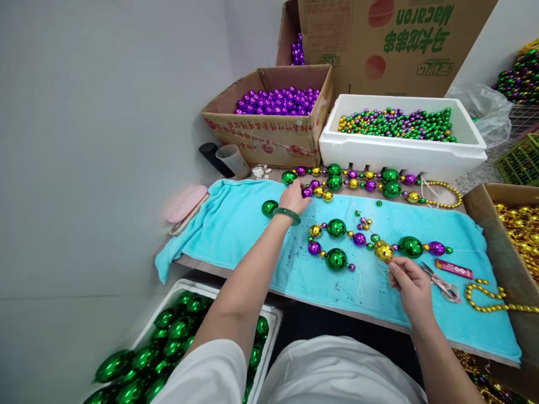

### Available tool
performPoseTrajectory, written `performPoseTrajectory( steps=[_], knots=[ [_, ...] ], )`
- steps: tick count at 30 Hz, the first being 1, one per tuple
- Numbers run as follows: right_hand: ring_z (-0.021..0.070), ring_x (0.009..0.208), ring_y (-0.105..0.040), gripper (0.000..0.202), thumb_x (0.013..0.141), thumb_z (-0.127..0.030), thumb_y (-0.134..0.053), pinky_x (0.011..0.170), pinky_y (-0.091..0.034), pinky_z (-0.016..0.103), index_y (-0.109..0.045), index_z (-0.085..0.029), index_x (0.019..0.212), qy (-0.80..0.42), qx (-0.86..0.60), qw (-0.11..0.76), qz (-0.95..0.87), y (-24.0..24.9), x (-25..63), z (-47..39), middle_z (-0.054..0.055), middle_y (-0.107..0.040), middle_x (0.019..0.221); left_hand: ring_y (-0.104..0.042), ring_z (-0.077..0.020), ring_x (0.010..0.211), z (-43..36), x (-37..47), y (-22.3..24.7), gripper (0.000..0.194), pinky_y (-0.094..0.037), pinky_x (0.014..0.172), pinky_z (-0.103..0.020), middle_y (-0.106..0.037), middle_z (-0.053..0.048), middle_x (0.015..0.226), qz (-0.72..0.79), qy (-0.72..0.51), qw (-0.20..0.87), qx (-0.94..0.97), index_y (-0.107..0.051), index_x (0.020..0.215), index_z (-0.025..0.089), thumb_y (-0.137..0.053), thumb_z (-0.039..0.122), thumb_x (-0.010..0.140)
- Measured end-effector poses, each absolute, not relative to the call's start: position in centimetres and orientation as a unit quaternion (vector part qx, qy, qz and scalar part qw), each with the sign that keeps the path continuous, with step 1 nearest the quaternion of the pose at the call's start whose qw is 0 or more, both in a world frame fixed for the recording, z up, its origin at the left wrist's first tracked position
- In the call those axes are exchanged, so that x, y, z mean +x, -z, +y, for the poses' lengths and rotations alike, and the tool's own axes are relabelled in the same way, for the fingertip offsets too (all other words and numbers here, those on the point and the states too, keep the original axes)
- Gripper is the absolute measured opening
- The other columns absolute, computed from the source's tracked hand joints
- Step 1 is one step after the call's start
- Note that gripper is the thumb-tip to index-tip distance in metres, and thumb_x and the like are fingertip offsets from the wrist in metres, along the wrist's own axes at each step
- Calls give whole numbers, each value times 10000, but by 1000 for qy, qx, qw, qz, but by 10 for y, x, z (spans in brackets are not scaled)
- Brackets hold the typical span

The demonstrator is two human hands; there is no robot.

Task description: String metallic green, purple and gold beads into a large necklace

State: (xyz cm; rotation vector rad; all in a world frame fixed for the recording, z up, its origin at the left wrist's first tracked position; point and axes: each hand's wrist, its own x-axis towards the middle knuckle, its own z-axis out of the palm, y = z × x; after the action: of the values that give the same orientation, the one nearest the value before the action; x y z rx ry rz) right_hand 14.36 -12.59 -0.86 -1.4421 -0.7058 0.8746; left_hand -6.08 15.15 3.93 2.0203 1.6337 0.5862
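My left hand, wearing a green bangle, reaches to the back of the towel, its fingers closed on a purple bead. Several gold beads lie just right of it, and a large green bead sits to its left. My right hand pinches the lower edge of a large gold bead. That bead is part of a strand of green, purple and gold beads curving over the towel. Thin white thread trails from the strand's near end.
A turquoise towel covers the table. Scissors, a red packet and a gold bead chain lie right. Behind stand a carton of purple beads and a white foam box. Large green beads fill a box below left.
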Motion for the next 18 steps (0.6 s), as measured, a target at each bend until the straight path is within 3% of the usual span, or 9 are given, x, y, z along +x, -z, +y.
performPoseTrajectory(
  steps=[4,6,18],
  knots=[
    [103,464,-444,198,800,-372,-655,436,-370,227,-654,-174,807,-378,-626,596,-332,3,140,-128,-30,-492,527,-569,-109,742,102,-58,-48,442,-471,708,-267,-579,-50,1131,435,-371,410,711,-517,1061,203,-723,264,675],
    [98,454,-429,190,799,-364,-651,428,-351,225,-662,-174,803,-376,-626,591,-343,-1,138,-128,-34,-480,516,-550,-79,679,81,-58,-50,440,-469,668,-245,-574,-37,1110,405,-396,459,685,-506,1065,207,-717,255,682],
    [91,451,-393,185,791,-359,-643,429,-303,225,-666,-175,785,-386,-626,574,-360,-6,127,-129,-40,-452,507,-584,-123,789,49,-58,-56,343,-505,732,-275,-593,-51,1044,396,-417,307,758,-533,1057,200,-666,169,742]
  ],
)
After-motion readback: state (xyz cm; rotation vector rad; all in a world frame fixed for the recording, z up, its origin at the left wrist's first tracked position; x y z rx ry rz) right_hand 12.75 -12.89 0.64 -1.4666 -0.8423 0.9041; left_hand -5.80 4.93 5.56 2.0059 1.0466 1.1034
